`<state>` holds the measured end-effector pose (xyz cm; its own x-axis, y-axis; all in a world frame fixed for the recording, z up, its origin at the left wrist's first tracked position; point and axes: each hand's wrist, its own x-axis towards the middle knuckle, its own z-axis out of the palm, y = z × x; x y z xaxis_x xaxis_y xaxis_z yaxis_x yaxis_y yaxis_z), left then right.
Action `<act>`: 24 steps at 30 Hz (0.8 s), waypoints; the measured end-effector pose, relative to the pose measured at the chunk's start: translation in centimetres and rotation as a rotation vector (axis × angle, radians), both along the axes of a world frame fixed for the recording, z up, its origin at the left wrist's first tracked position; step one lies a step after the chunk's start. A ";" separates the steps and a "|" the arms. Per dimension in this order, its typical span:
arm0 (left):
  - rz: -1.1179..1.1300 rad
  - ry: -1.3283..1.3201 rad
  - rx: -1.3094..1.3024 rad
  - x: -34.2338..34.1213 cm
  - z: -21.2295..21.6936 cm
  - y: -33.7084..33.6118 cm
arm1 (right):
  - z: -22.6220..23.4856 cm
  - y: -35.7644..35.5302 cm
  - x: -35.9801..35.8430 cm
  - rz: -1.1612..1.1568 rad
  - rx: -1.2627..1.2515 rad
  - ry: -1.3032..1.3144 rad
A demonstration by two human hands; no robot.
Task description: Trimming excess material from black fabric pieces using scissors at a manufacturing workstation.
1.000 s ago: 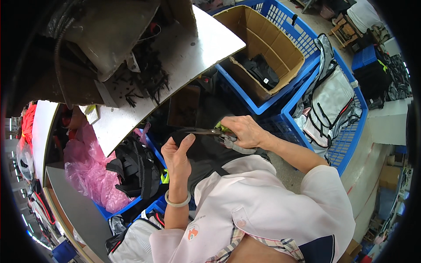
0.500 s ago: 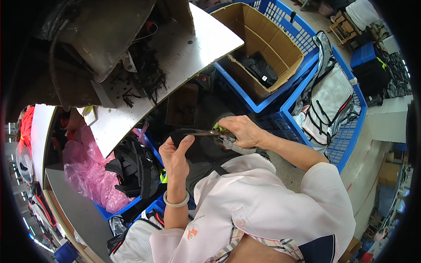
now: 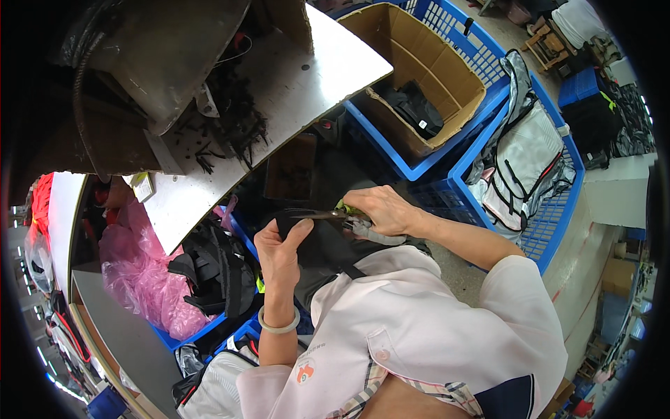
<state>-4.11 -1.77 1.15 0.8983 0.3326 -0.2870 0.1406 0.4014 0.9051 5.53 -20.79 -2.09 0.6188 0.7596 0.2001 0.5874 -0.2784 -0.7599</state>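
My right hand point(image 3: 387, 211) is closed round the handles of a pair of scissors point(image 3: 325, 215); the handles look wrapped in green and grey material. The blades point left, across my lap, to the black fabric piece point(image 3: 285, 223) that my left hand point(image 3: 278, 253) pinches between thumb and fingers. Blade tips and fabric meet just above my left thumb. Against the dark trousers I cannot tell the fabric's full outline, nor whether the blades are cutting into it.
A white table point(image 3: 324, 66) with black scraps point(image 3: 237, 133) lies ahead left. Blue crates stand at right, one with a cardboard box point(image 3: 436, 52), another with grey-white bags point(image 3: 527, 146). At left are pink plastic point(image 3: 150, 272) and black straps point(image 3: 220, 269) in a crate.
Both hands stay nearly in place. My left hand and the scissors have sunk very slightly, and a thin blade edge now shows over the black fabric.
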 end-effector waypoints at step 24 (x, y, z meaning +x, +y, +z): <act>0.139 -0.003 -0.026 1.5 0.8 1.3 | -0.9 0.8 0.8 0.071 -0.094 0.151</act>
